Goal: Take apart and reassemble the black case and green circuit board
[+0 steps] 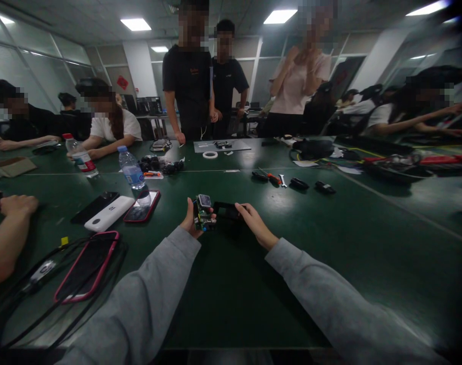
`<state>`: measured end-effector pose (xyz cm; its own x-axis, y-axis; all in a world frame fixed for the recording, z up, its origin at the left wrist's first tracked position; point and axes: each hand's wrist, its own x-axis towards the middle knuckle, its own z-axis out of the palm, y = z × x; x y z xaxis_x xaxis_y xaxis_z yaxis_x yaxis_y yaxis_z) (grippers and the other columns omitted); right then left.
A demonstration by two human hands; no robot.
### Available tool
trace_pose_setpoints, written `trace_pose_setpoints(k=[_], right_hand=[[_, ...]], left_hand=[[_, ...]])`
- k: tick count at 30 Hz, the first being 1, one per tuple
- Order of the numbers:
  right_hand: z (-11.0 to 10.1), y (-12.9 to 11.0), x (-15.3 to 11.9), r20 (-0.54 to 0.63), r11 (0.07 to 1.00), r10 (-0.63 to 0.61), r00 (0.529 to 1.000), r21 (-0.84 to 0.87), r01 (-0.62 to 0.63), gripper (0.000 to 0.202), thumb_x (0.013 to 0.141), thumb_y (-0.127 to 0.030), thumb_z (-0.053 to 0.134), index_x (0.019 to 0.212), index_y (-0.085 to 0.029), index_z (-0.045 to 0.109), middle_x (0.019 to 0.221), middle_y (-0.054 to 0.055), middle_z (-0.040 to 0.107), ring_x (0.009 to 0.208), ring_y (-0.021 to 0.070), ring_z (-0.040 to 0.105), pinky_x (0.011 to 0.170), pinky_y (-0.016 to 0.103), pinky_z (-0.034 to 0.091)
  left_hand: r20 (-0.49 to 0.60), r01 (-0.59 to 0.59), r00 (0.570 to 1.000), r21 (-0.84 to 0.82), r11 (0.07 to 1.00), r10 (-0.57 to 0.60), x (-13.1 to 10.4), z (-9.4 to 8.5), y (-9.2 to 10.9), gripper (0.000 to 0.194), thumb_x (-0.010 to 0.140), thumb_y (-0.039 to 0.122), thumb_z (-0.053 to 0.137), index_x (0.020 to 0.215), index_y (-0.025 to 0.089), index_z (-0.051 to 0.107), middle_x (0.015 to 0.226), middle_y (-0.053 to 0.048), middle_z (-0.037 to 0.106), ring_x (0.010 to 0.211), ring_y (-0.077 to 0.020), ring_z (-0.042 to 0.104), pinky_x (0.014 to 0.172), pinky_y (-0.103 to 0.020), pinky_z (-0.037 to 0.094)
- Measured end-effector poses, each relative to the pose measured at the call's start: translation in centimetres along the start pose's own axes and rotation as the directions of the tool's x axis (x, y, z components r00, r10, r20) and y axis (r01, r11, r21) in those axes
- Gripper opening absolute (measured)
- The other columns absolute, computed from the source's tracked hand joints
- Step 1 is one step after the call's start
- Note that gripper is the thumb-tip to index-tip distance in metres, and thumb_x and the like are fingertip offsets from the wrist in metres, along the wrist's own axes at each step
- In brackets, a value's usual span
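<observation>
My left hand (190, 220) grips a green circuit board (204, 217) by its left side, thumb up; a small square grey-topped part sits at the board's upper end. My right hand (256, 223) pinches a black plastic case (227, 211) by its right end. The case has a rectangular opening and lies just right of the board; whether the two touch I cannot tell. Both are over the green table (238, 294), near its middle.
Left of my hands lie a red-edged phone (142, 206), a white power bank (109, 213), a pink-cased phone (88, 266), cables and two bottles (132, 170). Farther right are a screwdriver (273, 178), a wrench (283, 181) and black parts (325, 187). Another person's arm (10, 235) rests far left.
</observation>
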<state>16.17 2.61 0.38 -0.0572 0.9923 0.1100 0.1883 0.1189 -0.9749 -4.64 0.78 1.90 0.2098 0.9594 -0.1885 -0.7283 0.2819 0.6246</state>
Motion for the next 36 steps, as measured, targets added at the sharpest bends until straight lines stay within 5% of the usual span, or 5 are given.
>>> trace_pose_setpoints(k=[18, 23, 28, 32, 36], right_hand=[[-0.7, 0.7, 1.0, 0.12, 0.928, -0.138, 0.983, -0.332, 0.171, 0.042, 0.083, -0.052, 0.046, 0.086, -0.016, 0.068, 0.082, 0.005, 0.064, 0.079, 0.0199, 0.057, 0.074, 0.032, 0.042], [-0.8, 0.8, 1.0, 0.055, 0.897, -0.212, 0.976, -0.386, 0.216, 0.037, 0.084, -0.048, 0.046, 0.092, -0.017, 0.065, 0.092, 0.006, 0.062, 0.094, 0.0223, 0.051, 0.086, 0.039, 0.039], [0.2, -2.0, -1.3, -0.114, 0.764, -0.543, 0.832, -0.479, 0.433, 0.03, 0.09, -0.036, 0.041, 0.111, -0.019, 0.054, 0.11, 0.008, 0.054, 0.107, 0.0215, 0.044, 0.095, 0.042, 0.035], [2.0, -4.3, -4.3, 0.094, 0.591, -0.673, 0.733, -0.527, 0.611, 0.036, 0.088, -0.033, 0.047, 0.123, -0.025, 0.045, 0.125, 0.007, 0.043, 0.117, 0.024, 0.039, 0.098, 0.045, 0.035], [2.7, -4.6, -4.9, 0.186, 0.537, -0.663, 0.726, -0.558, 0.633, 0.046, 0.086, -0.035, 0.05, 0.13, -0.029, 0.037, 0.132, 0.007, 0.035, 0.121, 0.0268, 0.035, 0.099, 0.048, 0.034]], left_hand=[[-0.029, -0.067, 0.997, 0.053, 0.996, 0.069, 0.2, 0.5, 0.2, 0.055, 0.075, 0.062, 0.047, 0.103, 0.016, 0.054, 0.106, -0.012, 0.065, 0.087, -0.0201, 0.065, 0.07, -0.03, 0.054], [0.007, -0.064, 0.998, 0.027, 0.998, 0.064, -0.1, 1.0, 0.3, 0.047, 0.075, 0.059, 0.052, 0.101, 0.019, 0.051, 0.111, -0.011, 0.062, 0.094, -0.0233, 0.064, 0.072, -0.033, 0.054], [-0.034, -0.072, 0.997, 0.007, 0.997, 0.072, -0.3, 1.7, 0.2, 0.038, 0.077, 0.049, 0.056, 0.101, 0.019, 0.052, 0.105, -0.01, 0.063, 0.092, -0.0243, 0.064, 0.074, -0.036, 0.053], [-0.108, -0.099, 0.989, 0.018, 0.995, 0.1, -0.7, 2.5, -0.2, 0.036, 0.079, 0.045, 0.056, 0.103, 0.018, 0.053, 0.098, -0.008, 0.065, 0.085, -0.0218, 0.065, 0.071, -0.033, 0.052], [-0.09, -0.12, 0.988, 0.027, 0.992, 0.122, -1.0, 2.9, -0.1, 0.037, 0.079, 0.044, 0.057, 0.105, 0.017, 0.053, 0.098, -0.009, 0.064, 0.085, -0.0204, 0.065, 0.071, -0.031, 0.052]])
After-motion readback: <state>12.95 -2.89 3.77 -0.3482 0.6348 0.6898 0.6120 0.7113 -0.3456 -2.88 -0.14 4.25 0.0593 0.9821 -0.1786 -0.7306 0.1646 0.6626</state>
